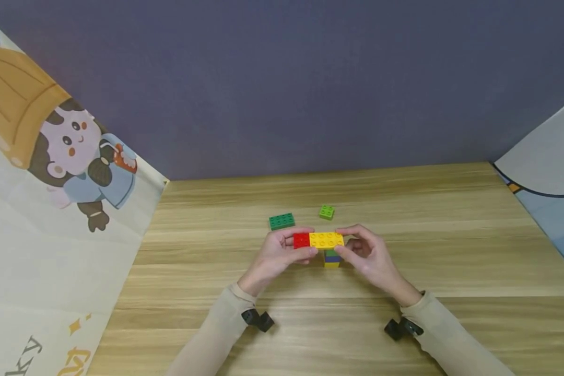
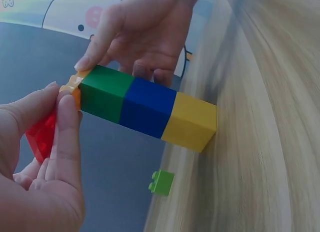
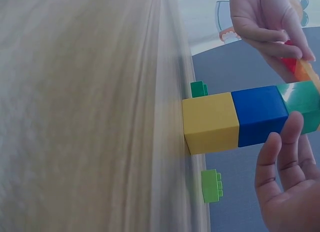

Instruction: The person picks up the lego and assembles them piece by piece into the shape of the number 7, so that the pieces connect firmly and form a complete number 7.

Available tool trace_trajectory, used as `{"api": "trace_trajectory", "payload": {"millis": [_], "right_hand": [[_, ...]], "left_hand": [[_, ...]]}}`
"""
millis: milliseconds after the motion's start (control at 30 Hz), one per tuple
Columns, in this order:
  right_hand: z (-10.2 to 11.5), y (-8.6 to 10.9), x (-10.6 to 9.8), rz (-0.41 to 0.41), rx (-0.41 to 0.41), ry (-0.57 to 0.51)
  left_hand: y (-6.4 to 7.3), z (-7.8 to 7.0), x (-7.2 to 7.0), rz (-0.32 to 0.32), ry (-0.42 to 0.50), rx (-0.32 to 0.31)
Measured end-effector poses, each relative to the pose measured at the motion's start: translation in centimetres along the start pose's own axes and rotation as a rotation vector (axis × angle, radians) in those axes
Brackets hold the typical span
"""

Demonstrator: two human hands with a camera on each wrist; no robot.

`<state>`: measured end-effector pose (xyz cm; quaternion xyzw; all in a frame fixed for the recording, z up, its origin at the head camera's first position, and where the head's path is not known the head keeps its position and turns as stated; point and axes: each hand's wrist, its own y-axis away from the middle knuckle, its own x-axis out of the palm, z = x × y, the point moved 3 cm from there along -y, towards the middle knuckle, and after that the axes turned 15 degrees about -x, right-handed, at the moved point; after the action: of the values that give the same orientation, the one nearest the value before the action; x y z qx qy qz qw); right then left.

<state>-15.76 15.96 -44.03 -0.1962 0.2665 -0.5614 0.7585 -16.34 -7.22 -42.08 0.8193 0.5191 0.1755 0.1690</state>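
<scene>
A long yellow brick point(image 1: 326, 240) lies flat, studs up, across the top of an upright stack. Below it the stack runs through a green block point(image 2: 106, 94) and a blue block point(image 2: 147, 106) to a yellow block point(image 2: 191, 122) standing on the table. A red brick point(image 1: 302, 240) sits end to end with the long yellow brick, out past the stack's left side. My left hand point(image 1: 277, 253) pinches the red brick, fingertips reaching the yellow brick's left end. With thumb and forefinger my right hand point(image 1: 372, 259) pinches the yellow brick's right end; its other fingers curve beside the green block.
Behind the stack on the wooden table point(image 1: 192, 292) lie a dark green brick point(image 1: 282, 221), to the left, and a small lime brick point(image 1: 326, 211). A dark panel point(image 1: 310, 94) rises at the table's back edge; a printed cloth point(image 1: 75, 235) borders the left side.
</scene>
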Motion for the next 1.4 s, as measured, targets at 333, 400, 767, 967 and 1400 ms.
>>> {"api": "trace_trajectory", "payload": {"millis": [333, 400, 767, 967, 1400], "right_hand": [[-0.04, -0.01, -0.04, -0.008, -0.001, -0.020], [-0.06, 0.01, -0.04, -0.006, -0.001, -0.020], [-0.04, 0.02, -0.15, 0.002, 0.007, -0.011], [-0.03, 0.05, -0.05, 0.010, 0.017, -0.001], [0.66, -0.27, -0.50, 0.079, 0.089, 0.026]], "left_hand": [[-0.37, 0.21, 0.01, -0.005, -0.042, 0.042], [-0.36, 0.21, 0.02, -0.010, -0.046, 0.045], [-0.34, 0.17, 0.15, -0.027, -0.066, 0.074], [-0.24, 0.28, 0.05, -0.031, -0.076, 0.080], [-0.04, 0.30, 0.00, -0.033, -0.095, 0.093]]}}
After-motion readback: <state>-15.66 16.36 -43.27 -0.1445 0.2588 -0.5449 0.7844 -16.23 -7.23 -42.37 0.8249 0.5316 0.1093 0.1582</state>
